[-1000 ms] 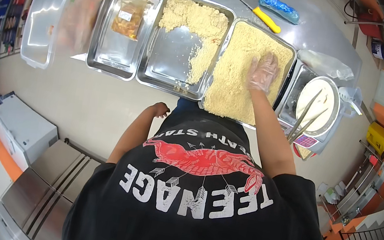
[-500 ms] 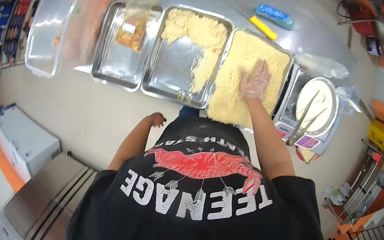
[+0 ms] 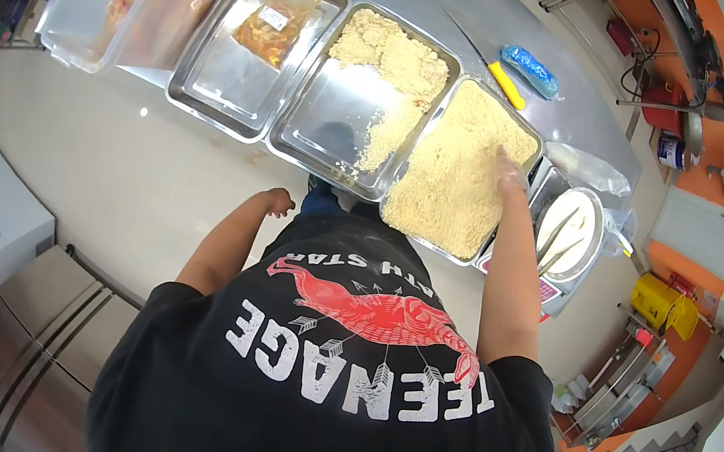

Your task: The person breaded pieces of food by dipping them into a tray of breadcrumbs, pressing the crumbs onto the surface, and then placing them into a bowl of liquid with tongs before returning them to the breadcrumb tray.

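1. The left hand (image 3: pixel 278 202) hung free, loosely uncurled, holding nothing.
2. Yellow crumbs (image 3: pixel 451 169) covered their metal tray (image 3: pixel 426 243).
3. The right hand (image 3: pixel 511 173) (clear-gloved) had tipped from flat, shifting contact toward the crumbs' right side; whether it gripped any, I couldn't tell.

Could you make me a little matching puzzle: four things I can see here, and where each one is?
Things
1. Right-hand fingers
2. Yellow-handled knife
3. Tongs
4. Bag of food

Places
A. Across the white mixture
B. Partly in the leftmost metal tray
C. Near the blue roll
D. At the yellowish crumbs

Pairs: 1-D, 2-C, 3-A, 4-B
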Demonstrator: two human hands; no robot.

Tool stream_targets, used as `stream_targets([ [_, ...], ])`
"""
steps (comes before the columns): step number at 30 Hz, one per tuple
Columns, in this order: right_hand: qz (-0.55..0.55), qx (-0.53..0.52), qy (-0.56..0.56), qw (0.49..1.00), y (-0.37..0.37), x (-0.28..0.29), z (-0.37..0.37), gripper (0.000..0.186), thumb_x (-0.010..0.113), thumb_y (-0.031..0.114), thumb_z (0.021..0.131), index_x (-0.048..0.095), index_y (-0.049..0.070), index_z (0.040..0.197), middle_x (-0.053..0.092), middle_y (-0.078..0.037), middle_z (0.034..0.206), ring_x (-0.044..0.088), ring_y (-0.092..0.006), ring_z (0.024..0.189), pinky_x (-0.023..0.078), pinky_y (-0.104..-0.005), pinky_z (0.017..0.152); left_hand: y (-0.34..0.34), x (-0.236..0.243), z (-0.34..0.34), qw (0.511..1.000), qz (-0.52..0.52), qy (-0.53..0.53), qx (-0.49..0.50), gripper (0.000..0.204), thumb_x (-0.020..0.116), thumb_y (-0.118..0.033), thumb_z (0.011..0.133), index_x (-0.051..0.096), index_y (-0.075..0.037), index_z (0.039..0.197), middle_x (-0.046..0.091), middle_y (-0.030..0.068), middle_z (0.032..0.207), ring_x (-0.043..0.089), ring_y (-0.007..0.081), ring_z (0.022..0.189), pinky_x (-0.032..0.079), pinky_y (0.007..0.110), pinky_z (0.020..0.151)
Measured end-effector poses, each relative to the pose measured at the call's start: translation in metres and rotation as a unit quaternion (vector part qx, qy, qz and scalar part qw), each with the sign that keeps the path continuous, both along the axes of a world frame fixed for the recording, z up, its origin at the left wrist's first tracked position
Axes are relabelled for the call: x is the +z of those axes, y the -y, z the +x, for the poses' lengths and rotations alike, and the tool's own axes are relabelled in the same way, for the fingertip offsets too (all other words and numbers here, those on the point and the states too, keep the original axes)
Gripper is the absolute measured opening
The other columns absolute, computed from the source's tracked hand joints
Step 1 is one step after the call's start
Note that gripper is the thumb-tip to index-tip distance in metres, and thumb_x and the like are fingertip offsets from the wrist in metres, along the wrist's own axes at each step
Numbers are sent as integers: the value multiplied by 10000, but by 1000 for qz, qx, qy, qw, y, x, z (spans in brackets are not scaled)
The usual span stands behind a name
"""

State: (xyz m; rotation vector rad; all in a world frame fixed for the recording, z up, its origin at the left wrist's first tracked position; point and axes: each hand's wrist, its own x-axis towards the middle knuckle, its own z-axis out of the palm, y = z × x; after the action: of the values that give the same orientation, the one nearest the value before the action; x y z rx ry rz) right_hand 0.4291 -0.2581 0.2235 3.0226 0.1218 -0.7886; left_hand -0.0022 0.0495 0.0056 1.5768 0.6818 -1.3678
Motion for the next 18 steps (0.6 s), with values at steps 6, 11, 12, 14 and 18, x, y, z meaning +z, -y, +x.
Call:
stream_targets([
  [6, 286, -267, -324, 862, 18, -1, 5, 428, 535, 330, 880, 517, 55, 1207, 575, -107, 1125, 561, -224, 1006, 456, -395, 842, -21, -3, -24, 1000, 18, -15, 13, 398, 489, -291, 814, 600, 30, 1021, 664, 122, 957, 650, 247, 790, 523, 385, 609],
  [11, 383, -295, -302, 821, -9, 48, -20, 419, 527, 299, 887, 490, 55, 1226, 568, -121, 1144, 563, -260, 1006, 460, -430, 816, -31, -8, -52, 998, 20, -44, 27, 394, 486, -293, 821, 595, 16, 1041, 657, 126, 988, 647, 253, 824, 519, 390, 630],
  [12, 412, -309, -302, 802, -7, 49, -21, 413, 499, 278, 907, 462, 56, 1253, 554, -128, 1173, 564, -275, 1020, 465, -448, 830, -33, -8, -54, 998, 19, -49, 27, 394, 485, -294, 823, 595, 13, 1043, 656, 126, 993, 646, 253, 827, 518, 392, 633],
  [14, 433, -350, -302, 774, -5, 47, -30, 407, 487, 264, 913, 451, 55, 1261, 550, -133, 1181, 560, -277, 1034, 459, -453, 848, -35, -8, -58, 998, 18, -57, 27, 393, 483, -296, 826, 594, 8, 1049, 654, 128, 1003, 645, 254, 834, 516, 396, 639],
  [18, 419, -420, -291, 750, -1, 46, -45, 400, 467, 236, 922, 422, 65, 1282, 544, -132, 1189, 553, -263, 1055, 463, -434, 869, -38, -8, -57, 998, 10, -57, 18, 387, 483, -293, 825, 598, 5, 1043, 653, 128, 1004, 645, 251, 831, 515, 399, 643],
])
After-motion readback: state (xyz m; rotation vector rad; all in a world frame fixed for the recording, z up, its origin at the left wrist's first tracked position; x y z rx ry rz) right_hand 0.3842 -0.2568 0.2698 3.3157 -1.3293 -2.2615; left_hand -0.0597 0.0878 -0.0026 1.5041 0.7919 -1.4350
